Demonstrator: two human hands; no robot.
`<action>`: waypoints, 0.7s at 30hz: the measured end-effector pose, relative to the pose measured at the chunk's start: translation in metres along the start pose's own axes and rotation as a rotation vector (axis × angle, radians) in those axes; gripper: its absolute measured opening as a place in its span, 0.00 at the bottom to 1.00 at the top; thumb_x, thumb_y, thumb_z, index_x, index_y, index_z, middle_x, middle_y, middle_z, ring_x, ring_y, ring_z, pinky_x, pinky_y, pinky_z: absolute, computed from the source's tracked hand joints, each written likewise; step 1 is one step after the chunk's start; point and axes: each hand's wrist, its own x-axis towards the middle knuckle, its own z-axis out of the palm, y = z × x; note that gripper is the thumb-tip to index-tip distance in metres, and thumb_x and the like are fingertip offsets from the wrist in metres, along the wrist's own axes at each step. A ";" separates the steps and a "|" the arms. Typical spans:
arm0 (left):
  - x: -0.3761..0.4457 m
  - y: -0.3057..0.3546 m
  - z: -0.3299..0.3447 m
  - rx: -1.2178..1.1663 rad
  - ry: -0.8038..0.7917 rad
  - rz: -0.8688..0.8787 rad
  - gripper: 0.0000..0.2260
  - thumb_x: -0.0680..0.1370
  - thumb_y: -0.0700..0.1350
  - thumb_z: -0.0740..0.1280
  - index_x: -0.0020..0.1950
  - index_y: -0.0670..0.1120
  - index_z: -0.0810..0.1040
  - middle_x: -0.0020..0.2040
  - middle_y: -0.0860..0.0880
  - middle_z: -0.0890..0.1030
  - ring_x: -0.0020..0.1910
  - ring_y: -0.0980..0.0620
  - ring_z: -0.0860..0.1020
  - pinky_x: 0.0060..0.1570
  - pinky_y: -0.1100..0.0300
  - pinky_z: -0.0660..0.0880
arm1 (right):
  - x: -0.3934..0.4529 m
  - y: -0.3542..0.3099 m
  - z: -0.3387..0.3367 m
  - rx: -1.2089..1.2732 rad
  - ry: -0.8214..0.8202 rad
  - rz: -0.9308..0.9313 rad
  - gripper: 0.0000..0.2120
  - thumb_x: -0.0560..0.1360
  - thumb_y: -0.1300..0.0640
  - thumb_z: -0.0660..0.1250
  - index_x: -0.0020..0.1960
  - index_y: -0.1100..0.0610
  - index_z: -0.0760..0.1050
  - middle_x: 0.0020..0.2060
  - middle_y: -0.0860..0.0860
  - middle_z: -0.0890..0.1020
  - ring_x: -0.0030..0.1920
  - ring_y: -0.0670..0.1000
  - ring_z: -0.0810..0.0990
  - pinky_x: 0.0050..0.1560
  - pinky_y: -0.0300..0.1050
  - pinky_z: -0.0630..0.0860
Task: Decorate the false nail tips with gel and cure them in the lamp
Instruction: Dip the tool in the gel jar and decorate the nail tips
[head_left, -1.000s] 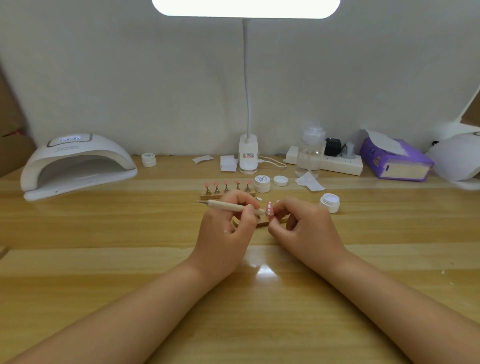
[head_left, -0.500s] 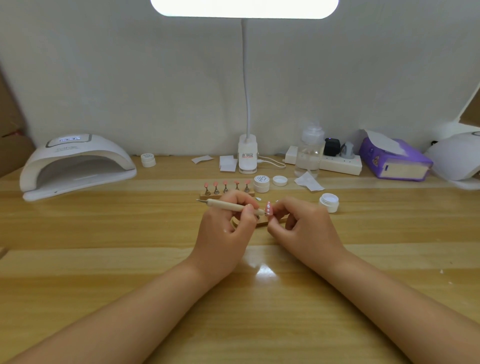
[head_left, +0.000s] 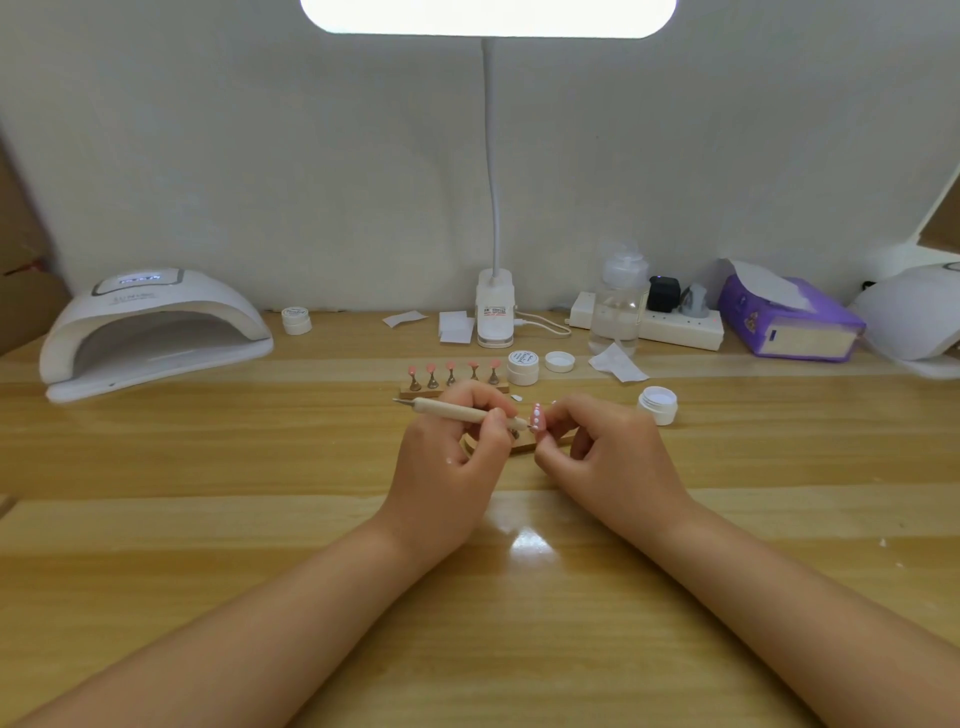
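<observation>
Meanwhile, at my wooden table (head_left: 156, 519), my left hand (head_left: 447, 467) grips a dotting tool (head_left: 457, 411) whose tip meets a pink nail tip (head_left: 537, 417) pinched in my right hand (head_left: 613, 457). Five more pink tips (head_left: 451, 374) stand just behind; the curing lamp (head_left: 150, 330) sits far left.

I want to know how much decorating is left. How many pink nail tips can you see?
6: five stand in a row on the wooden stand behind the hands, and the right hand pinches one dotted nail tip. The hands may hide more.
</observation>
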 end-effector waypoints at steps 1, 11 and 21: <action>0.000 0.000 0.000 -0.004 -0.003 0.000 0.05 0.72 0.53 0.59 0.40 0.57 0.74 0.36 0.55 0.78 0.35 0.46 0.78 0.35 0.52 0.74 | 0.000 0.000 0.000 0.000 -0.002 0.000 0.04 0.68 0.62 0.70 0.40 0.53 0.79 0.33 0.40 0.79 0.27 0.42 0.72 0.32 0.33 0.69; 0.001 -0.001 -0.001 -0.026 0.063 -0.001 0.07 0.72 0.53 0.58 0.41 0.53 0.74 0.35 0.57 0.80 0.35 0.55 0.79 0.35 0.63 0.74 | 0.000 0.000 0.000 0.003 0.010 0.019 0.03 0.69 0.62 0.71 0.41 0.54 0.80 0.33 0.42 0.80 0.26 0.43 0.72 0.33 0.37 0.72; -0.001 0.000 -0.001 0.031 0.006 0.011 0.06 0.72 0.53 0.59 0.41 0.55 0.74 0.39 0.52 0.79 0.36 0.47 0.78 0.35 0.52 0.74 | 0.000 -0.001 -0.001 0.015 0.003 0.022 0.03 0.69 0.62 0.71 0.41 0.55 0.80 0.33 0.42 0.80 0.27 0.43 0.72 0.33 0.39 0.73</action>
